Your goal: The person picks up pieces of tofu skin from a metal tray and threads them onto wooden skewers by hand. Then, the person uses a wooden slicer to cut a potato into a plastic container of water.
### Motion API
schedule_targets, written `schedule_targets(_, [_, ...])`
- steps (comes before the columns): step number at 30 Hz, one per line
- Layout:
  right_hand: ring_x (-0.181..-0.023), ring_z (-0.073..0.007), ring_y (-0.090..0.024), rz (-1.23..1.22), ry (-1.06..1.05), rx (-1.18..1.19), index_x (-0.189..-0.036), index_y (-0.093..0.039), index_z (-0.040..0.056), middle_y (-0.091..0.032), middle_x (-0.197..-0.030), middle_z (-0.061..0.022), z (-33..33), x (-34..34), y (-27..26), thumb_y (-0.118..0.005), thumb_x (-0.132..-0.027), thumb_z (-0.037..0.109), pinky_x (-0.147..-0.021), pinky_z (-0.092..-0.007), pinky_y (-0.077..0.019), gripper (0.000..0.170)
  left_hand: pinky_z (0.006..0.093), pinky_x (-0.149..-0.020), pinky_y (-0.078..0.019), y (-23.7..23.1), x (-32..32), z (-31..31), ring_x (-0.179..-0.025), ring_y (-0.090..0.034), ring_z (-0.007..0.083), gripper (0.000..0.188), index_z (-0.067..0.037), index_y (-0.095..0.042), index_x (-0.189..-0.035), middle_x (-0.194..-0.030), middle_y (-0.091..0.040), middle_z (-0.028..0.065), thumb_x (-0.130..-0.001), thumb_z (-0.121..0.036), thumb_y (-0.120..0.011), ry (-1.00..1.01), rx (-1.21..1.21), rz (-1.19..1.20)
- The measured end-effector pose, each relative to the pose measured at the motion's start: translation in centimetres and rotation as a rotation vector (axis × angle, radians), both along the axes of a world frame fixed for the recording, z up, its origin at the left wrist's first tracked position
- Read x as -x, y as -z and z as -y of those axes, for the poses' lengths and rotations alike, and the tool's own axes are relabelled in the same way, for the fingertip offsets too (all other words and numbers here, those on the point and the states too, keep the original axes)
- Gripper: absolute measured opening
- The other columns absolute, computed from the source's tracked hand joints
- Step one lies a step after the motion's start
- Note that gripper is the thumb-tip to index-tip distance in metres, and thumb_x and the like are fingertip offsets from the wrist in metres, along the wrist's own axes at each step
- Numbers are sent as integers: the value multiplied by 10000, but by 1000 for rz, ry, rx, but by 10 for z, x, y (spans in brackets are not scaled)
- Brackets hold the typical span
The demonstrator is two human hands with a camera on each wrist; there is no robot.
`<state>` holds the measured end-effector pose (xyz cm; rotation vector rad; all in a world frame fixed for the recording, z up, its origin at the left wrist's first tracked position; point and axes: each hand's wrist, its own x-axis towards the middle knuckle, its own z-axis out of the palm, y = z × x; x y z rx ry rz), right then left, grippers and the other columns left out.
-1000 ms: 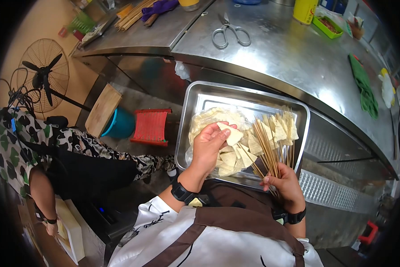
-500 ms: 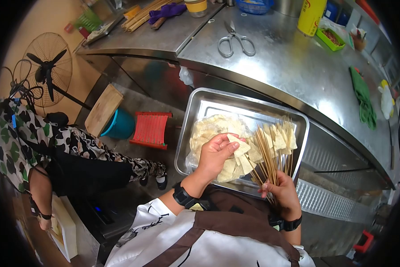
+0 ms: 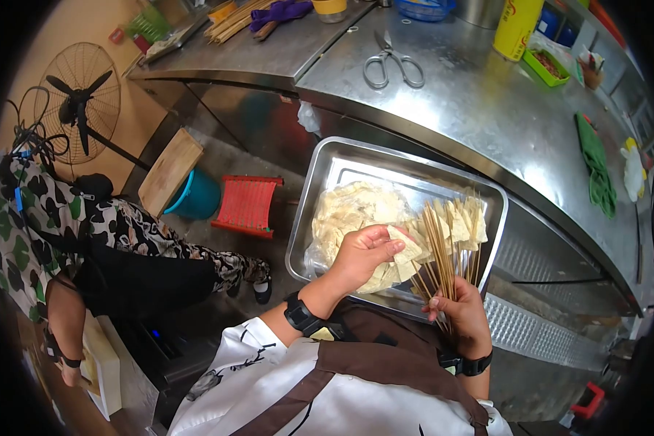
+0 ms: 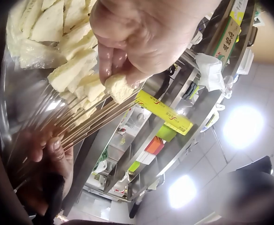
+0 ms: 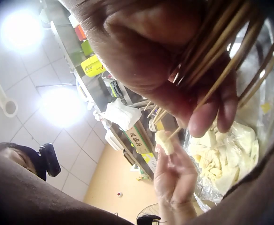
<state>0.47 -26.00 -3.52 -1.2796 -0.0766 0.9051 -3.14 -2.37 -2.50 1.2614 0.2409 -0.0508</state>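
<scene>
My left hand (image 3: 362,260) pinches a pale yellow triangular slice (image 3: 405,248) between thumb and fingers. In the right wrist view a thin skewer's tip end meets that slice (image 5: 165,142). A fanned bundle of bamboo skewers (image 3: 436,236) is gripped low down by my right hand (image 3: 463,314). Several skewers carry similar slices (image 3: 466,221) at their far ends, at the tray's right side. More loose slices (image 3: 359,207) lie in a clear plastic bag at the left of the metal tray (image 3: 428,187). The left wrist view shows the pinched slice (image 4: 119,89) above the skewers.
Scissors (image 3: 392,64) lie on the steel counter (image 3: 443,102) ahead, with a yellow can (image 3: 517,29), a green tray (image 3: 545,67) and a green cloth (image 3: 596,167). To the left are a red stool (image 3: 247,207), a teal bucket (image 3: 199,195), a fan (image 3: 72,102) and another person (image 3: 43,232).
My left hand has moved right and a little nearer to me with the slice, toward the skewers. My right hand keeps its grip on the bundle. The head view has shifted slightly.
</scene>
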Motion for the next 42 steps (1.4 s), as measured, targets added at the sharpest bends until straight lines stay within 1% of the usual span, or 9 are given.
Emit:
schedule_targets(4, [-584, -144, -608, 14, 5, 11, -867, -525, -4, -576, -729, -47, 2, 1, 4, -618, -800, -35, -669, -308, -532, 119, 237, -755, -491, 7, 0, 2, -914, -608, 114, 235, -12, -568, -1126, -1040, -643, 78, -908, -98, -548, -3, 3, 49])
schedule_targets(6, [-585, -144, -608, 21, 5, 0, -865, -524, -4, -576, -730, -47, 2, 2, 4, -620, -799, -34, -669, -309, -531, 120, 226, -739, -483, 9, -1, 6, -892, -606, 102, 223, -17, -578, -1112, -1045, -645, 80, -927, -129, -524, -106, 102, 113])
schedule_targets(10, [-559, -146, -597, 19, 29, 18, -835, -525, 5, -580, -688, -53, 1, 3, 3, -630, -783, -18, -659, -311, -529, 120, 212, -715, -472, -3, -1, 9, -895, -607, 106, 224, -19, -587, -1085, -1030, -652, 92, -944, -169, -501, -120, 200, 88])
schedule_targets(12, [-587, -144, -609, 14, 6, 5, -863, -525, -2, -580, -725, -48, 3, 3, 4, -618, -798, -36, -669, -307, -530, 119, 192, -671, -451, 2, -1, 4, -884, -608, 105, 240, -16, -591, -1060, -1014, -657, 100, -948, -207, -498, -59, 39, 99])
schedule_targets(18, [-530, -149, -586, 13, 47, 40, -827, -528, 9, -574, -639, -53, -3, 2, -4, -635, -767, -7, -650, -316, -529, 124, 165, -611, -412, 9, -3, 6, -812, -577, 51, 226, -26, -604, -1032, -997, -668, 77, -940, -213, -517, -30, -13, 148])
schedule_targets(20, [-582, -142, -608, 1, 12, 17, -857, -526, -1, -583, -724, -48, -2, 0, -3, -620, -799, -29, -667, -307, -533, 114, 163, -612, -413, 6, -2, 7, -811, -573, 45, 224, -25, -608, -1030, -994, -669, 70, -938, -211, -522, -19, -40, 120])
schedule_targets(31, [-579, -144, -605, -4, 19, 31, -851, -524, 0, -583, -724, -52, -5, -1, -9, -613, -798, -37, -669, -308, -529, 110, 170, -634, -415, 4, 3, 16, -765, -525, 10, 233, -51, -638, -1023, -993, -661, -6, -943, -231, -515, 35, 1, 28])
schedule_targets(40, [-643, -148, -605, 5, 30, 41, -905, -538, -19, -588, -755, -63, -8, 2, -21, -606, -810, -2, -680, -278, -501, 118, 189, -667, -451, 5, 2, 23, -768, -543, 30, 222, -30, -606, -1046, -996, -653, 27, -941, -204, -518, 7, 152, 2])
schedule_targets(42, [-669, -148, -604, 5, 45, 37, -917, -542, -23, -589, -769, -67, -9, 3, -24, -606, -812, 12, -687, -267, -491, 129, 195, -660, -454, 7, 0, 20, -752, -542, 32, 213, -34, -609, -1043, -980, -652, 28, -937, -199, -524, -8, 73, -13])
